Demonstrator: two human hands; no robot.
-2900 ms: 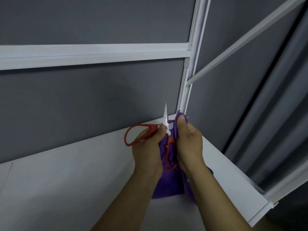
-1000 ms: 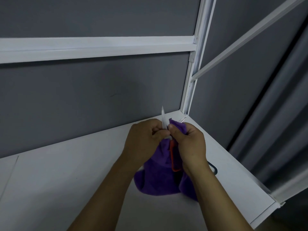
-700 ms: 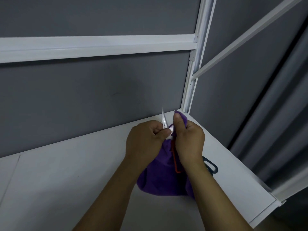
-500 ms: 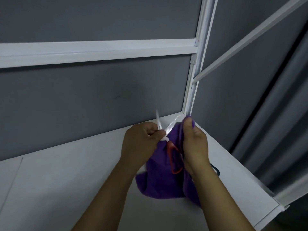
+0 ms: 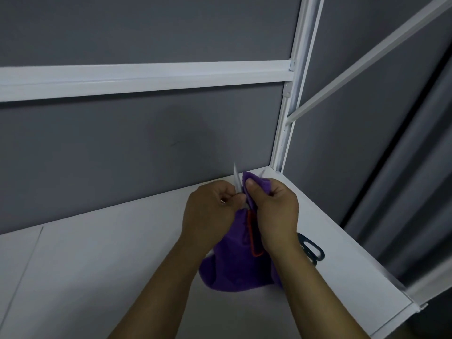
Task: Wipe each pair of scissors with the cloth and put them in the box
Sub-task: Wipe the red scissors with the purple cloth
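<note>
I see the table ending along a long right edge that runs from the post at the far corner down to the near right corner, with the curtain hanging past it. The far edge meets the grey wall, which carries a white rail high above. To the left of my arms the white surface lies bare and wide, so the open room is on that side; the right is tight.

Both hands work close together over the far right part of the table, near the corner. The left hand has its fingers curled and pinches the red scissors at the base of the blades, one pale blade sticking up past the knuckles. The right hand pinches the cloth between thumb and fingers beside that blade (a second tip beyond the cloth is too blurred to judge). The red handle hangs between the wrists against the cloth, whose lower folds droop to the table. The black scissors lie flat just right of my right wrist, near the edge
</note>
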